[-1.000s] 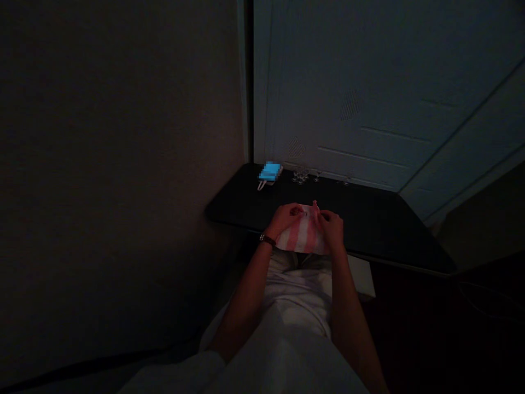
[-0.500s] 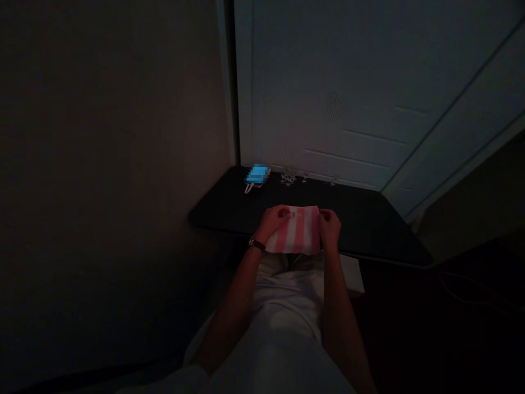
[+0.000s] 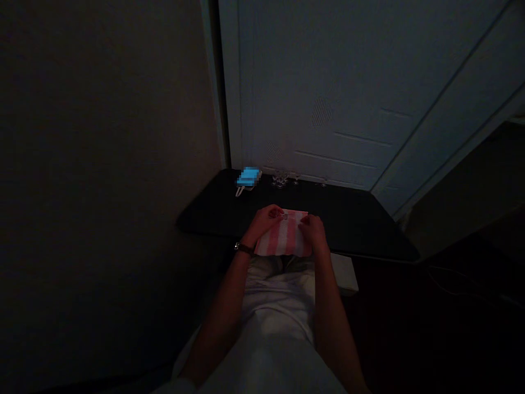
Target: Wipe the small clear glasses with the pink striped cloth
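Observation:
A pink-and-white striped cloth [image 3: 286,238] hangs between my two hands, in front of the table's near edge. My left hand [image 3: 266,221] is closed at its upper left, with thumb and fingers pinched together. At those fingertips, against the cloth's upper part, is a small clear shiny piece [image 3: 284,216], too small and dim to name. My right hand [image 3: 315,230] is closed at the cloth's upper right corner, its fingertips bent in over the front of it. In the dim light the exact finger contact is hard to see.
On the dark table [image 3: 340,221], several small clear pieces [image 3: 280,179] lie along the back edge by the pale panel [image 3: 295,82]. A lit device [image 3: 248,177] with a white cable [image 3: 240,191] rests at the back left. A white box [image 3: 345,273] is below the front edge.
My right hand has shifted from the cloth's right edge inward, its fingertips now over the front corner. My left hand keeps its grip. The whole view has swung slightly.

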The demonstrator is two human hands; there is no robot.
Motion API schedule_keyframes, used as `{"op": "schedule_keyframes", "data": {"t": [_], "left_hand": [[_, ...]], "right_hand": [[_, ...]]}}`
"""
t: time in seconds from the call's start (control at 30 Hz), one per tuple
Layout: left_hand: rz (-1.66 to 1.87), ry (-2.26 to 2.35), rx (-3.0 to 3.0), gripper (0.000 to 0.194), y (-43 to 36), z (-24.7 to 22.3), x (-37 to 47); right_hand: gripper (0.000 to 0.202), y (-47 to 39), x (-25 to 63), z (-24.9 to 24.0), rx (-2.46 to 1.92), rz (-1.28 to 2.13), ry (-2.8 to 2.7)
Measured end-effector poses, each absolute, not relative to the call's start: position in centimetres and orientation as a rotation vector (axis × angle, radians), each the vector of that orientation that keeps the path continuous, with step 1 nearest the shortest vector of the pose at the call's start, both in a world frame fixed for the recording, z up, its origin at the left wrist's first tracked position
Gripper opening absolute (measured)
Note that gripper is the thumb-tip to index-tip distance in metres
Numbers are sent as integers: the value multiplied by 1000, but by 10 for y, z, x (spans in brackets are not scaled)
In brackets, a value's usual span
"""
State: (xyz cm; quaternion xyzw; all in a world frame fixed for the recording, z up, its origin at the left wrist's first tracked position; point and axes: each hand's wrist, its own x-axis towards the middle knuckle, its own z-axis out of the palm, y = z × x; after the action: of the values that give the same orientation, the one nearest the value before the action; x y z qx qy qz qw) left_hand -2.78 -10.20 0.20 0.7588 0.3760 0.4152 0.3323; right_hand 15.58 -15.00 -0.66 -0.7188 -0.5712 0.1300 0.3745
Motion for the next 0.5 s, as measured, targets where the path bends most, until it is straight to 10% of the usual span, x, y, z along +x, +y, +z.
{"op": "schedule_keyframes", "data": {"t": [0.5], "left_hand": [[1001, 947, 1905, 12, -101, -4, -30]], "right_hand": [[15, -153, 146, 13, -1675, 452, -1501]]}}
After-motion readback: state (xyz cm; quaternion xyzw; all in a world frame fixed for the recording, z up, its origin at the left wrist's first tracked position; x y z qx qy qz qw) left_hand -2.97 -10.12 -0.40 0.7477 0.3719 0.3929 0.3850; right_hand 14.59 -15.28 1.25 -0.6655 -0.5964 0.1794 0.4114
